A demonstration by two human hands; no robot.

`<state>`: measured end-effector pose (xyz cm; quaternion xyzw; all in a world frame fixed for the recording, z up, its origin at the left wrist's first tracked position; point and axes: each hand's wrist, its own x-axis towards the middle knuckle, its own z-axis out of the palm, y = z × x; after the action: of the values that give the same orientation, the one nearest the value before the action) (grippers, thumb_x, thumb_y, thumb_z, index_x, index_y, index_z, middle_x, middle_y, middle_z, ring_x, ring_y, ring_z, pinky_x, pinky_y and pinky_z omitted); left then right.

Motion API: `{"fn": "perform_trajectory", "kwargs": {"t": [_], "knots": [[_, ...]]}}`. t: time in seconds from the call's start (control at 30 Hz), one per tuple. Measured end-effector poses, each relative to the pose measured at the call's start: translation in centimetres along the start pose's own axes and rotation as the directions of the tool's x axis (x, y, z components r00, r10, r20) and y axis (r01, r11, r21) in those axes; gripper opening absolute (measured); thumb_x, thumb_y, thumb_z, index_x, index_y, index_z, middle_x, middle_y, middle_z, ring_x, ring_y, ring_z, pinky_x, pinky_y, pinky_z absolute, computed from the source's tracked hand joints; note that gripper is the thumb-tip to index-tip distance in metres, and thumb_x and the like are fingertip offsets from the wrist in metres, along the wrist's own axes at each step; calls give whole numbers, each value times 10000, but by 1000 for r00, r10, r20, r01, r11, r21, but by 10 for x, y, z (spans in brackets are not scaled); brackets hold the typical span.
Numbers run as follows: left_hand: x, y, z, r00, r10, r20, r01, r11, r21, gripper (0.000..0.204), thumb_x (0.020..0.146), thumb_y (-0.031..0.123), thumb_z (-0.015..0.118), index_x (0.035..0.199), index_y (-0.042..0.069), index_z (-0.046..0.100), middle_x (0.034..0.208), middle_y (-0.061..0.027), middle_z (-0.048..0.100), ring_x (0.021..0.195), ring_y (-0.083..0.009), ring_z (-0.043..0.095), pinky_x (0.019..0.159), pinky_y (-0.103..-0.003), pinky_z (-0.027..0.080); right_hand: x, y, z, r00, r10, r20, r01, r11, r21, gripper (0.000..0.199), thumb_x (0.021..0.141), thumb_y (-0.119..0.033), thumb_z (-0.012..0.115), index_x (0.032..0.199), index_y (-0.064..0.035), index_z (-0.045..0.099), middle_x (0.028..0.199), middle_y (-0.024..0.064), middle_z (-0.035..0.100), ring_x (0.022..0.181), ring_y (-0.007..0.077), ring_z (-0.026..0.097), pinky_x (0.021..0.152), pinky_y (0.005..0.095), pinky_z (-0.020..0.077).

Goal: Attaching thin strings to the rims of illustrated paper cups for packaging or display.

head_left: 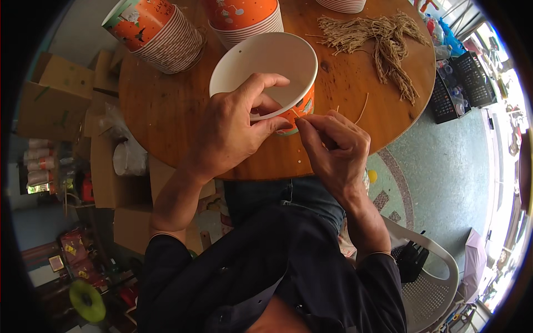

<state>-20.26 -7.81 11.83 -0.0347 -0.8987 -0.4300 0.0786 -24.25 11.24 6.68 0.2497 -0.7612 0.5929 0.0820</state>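
I see my left hand [227, 130] half-curled, clasping the near rim of the paper bucket [277, 64] by the table's [166, 111] edge; my right hand [340, 141] pinches a twine end [296, 114]: I'd brace the wall, gripping close to the tip

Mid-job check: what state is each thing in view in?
Left hand: holding the bucket by its rim
Right hand: pinching a string
Bucket: open-topped
String: partly hidden
String bundle: loose on the table
Left bucket stack: nested, upside down
Middle bucket stack: nested
Black crate: holding clear plastic items
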Motion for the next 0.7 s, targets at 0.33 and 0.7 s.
{"fn": "perform_trajectory", "kwargs": {"t": [0.33,0.7], "knots": [[0,-3,1,1000,12,3,-12,1000,5,559,859,69,858,1361,93,613,947,-111,803,910,-147,758,831,-317,568,2,0,0,999,23,25,-23,999,-28,68,861,-46,788,916,-11,805,705,94,689,566,147,645,522,293,465],[-2,-2,3,999,25,25,-25,1000,18,553,851,69,863,1344,91,615,942,-107,798,917,-183,773,830,-327,582,2,2,0,999,22,38,-21,1000,-9,88,869,-47,782,946,-17,814,772,103,733,604,144,675,551,279,491]]}}
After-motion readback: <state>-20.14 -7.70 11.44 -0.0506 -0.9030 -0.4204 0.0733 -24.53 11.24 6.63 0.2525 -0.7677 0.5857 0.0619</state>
